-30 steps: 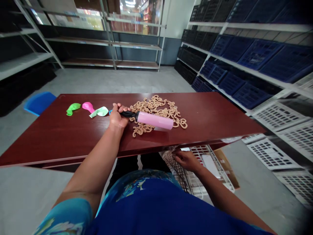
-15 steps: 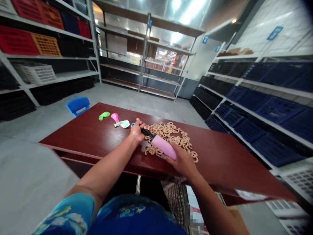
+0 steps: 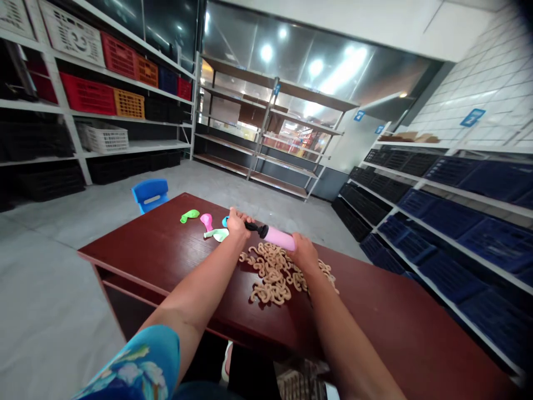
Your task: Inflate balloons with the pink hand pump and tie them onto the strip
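Note:
A pink balloon pump with a black handle is held level above the dark red table. My left hand is closed round the black handle end. My right hand is wrapped round the far end of the pink barrel. Under the pump lies a pile of tan curly chain links. Left of my left hand lie flat balloons: a green balloon, a pink balloon and a pale green balloon.
A blue chair stands beyond the table's left corner. Metal shelves with red, orange and white crates line the left wall; blue crates fill racks on the right. Grey floor surrounds the table.
The pump has been lifted off the pile and is held higher and farther out. My right hand came up from under the table onto the barrel. The view has tilted upward.

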`<state>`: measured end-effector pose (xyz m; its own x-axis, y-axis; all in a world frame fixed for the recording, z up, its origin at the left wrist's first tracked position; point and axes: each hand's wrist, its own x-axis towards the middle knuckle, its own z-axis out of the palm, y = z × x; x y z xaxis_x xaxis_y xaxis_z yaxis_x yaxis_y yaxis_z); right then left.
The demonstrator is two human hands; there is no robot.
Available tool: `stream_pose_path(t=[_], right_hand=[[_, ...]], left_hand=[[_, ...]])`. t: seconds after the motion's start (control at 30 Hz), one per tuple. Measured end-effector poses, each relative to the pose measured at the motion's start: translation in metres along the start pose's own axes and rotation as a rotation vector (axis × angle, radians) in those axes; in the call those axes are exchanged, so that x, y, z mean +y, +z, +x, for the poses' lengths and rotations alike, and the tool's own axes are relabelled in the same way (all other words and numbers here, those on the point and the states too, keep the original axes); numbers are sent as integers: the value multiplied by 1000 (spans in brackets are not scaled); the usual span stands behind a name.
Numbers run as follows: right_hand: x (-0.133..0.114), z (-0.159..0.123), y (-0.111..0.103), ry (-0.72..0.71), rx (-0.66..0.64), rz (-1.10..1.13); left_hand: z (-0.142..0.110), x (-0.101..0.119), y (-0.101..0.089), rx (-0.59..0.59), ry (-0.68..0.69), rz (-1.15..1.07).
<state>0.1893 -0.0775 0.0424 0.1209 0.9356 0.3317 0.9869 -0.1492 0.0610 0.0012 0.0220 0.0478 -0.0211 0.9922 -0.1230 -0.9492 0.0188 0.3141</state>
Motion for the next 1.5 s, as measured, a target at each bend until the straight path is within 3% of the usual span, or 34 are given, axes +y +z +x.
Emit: stream_pose_path(t=[0.17,0.33,0.57,0.73,0.93,1.2,1.4,1.5], right_hand=[[20,-6,21,-72,4,60],[33,-4,16,-67,75,62],[42,-1,16,-26,24,88],[26,-7,15,-68,-12,28],[-5,-13,11,-130,54,-25],[-7,-15,8,-108,74,-20],[-6,-15,13,-122,105,-5],[-5,-15,13,-113,95,9]], left_hand=[[11,8,-15,61,9,11],[13,22,-3,23,47,-13],[10,29,4,8,84,-8],[8,20,-1,-88,97,2],[9,7,-8,-69,126,64],[6,4,-11,-43,-1,-12],[2,5,-14,-176,-218,95],[-2,6,-11,-199,-230,94]])
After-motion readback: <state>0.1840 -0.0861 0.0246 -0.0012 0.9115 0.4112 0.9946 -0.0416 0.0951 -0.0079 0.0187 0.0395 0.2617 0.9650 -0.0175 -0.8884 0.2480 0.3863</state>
